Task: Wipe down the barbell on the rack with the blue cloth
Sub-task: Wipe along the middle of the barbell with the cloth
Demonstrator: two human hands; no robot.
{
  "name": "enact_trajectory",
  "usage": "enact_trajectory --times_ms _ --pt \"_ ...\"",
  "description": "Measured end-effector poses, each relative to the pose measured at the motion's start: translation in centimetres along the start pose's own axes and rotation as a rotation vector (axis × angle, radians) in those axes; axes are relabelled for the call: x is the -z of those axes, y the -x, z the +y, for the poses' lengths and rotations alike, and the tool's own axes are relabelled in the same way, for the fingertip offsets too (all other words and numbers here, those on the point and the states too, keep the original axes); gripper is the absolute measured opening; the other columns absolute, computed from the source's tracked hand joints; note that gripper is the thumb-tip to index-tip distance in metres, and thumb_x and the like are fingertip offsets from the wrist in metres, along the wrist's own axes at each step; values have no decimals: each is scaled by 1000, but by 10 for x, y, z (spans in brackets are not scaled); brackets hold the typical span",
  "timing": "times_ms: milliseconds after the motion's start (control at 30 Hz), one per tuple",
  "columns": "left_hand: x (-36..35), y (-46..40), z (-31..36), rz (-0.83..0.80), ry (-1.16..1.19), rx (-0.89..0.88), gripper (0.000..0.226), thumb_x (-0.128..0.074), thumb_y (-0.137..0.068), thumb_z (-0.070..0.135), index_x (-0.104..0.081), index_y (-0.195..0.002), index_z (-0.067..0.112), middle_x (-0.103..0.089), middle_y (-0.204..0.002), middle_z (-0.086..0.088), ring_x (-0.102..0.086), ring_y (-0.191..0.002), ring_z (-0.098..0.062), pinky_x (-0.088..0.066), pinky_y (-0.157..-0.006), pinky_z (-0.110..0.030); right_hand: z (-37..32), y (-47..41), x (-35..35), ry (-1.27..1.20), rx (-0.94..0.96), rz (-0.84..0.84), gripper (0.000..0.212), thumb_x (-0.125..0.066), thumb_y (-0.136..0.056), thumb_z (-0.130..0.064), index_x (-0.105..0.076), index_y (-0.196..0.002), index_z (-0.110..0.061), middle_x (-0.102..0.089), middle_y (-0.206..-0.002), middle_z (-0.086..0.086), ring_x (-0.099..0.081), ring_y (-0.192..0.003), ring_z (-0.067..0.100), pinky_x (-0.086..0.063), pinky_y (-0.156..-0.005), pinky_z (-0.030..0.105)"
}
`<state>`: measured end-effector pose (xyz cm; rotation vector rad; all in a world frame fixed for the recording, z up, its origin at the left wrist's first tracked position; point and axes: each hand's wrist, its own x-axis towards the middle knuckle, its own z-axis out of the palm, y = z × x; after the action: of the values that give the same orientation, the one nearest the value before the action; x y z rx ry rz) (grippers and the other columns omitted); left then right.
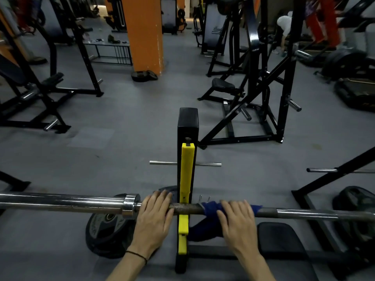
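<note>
The right hand (236, 217) wraps the soft blue cloth (211, 207) around the long metal barbell (304, 212); the left hand (155, 214) holds it bare. Squeeze and slide slowly.

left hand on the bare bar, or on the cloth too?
Apart from the cloth. The head view shows the left hand on the bare barbell left of the yellow rack upright; the blue cloth sits right of it, under the right hand.

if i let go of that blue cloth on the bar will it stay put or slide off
The blue cloth looks soft and floppy: it wraps the barbell and a loose end hangs below. It probably weighs little. Once the right hand lets go, it would likely sag and could slip off the smooth round bar.
</note>
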<state>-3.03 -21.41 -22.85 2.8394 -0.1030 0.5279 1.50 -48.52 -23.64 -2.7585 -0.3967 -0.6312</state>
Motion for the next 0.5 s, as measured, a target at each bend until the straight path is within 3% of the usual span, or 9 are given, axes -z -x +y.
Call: enact_trajectory --times_ms 133,233,333,433,500 --pt "2 -3 6 4 -26 44 52 -28 -106 42 -64 -130 14 -63 -133 -5 -54 -126 -25 -32 -115 -50 -50 -7 -21 -50 -191 40 46 -32 -106 -40 -73 -109 -20 -69 -104 -2 -61 -102 25 -32 -115 53" --pt "0 -2 3 35 -34 26 45 -36 -104 40 -67 -122 13 -65 -123 -4 -57 -116 -25 -33 -115 -48 -89 -7 -33 -117 34 -25 43 -32 -108 -41 -68 -122 -22 -68 -114 -6 -61 -106 18 -37 -111 46" --pt "-5 0 -2 57 -36 8 43 -36 -103 43 -66 -116 15 -63 -111 -1 -57 -106 -23 -33 -115 -45 -55 -10 -19 -80 172 -63 41 -36 -107 -44 -66 -124 -21 -66 -109 -5 -60 -98 19 -40 -101 39" --pt "-9 -2 -3 52 -43 27 48 -35 -102 48 -67 -117 15 -63 -112 -3 -58 -107 -26 -35 -113 -48 0 -4 -2 -11 76 -9 42 -39 -105 -46 -69 -118 -19 -64 -102 -3 -60 -94 24 -36 -110 42" --pt "-11 -2 -4 60 -63 13 52 -35 -102 52 -67 -118 13 -63 -113 -4 -58 -108 -27 -37 -111 -50 3 -5 1 15 -32 26 42 -39 -104 -45 -71 -110 -19 -64 -99 -2 -61 -94 26 -33 -115 47"
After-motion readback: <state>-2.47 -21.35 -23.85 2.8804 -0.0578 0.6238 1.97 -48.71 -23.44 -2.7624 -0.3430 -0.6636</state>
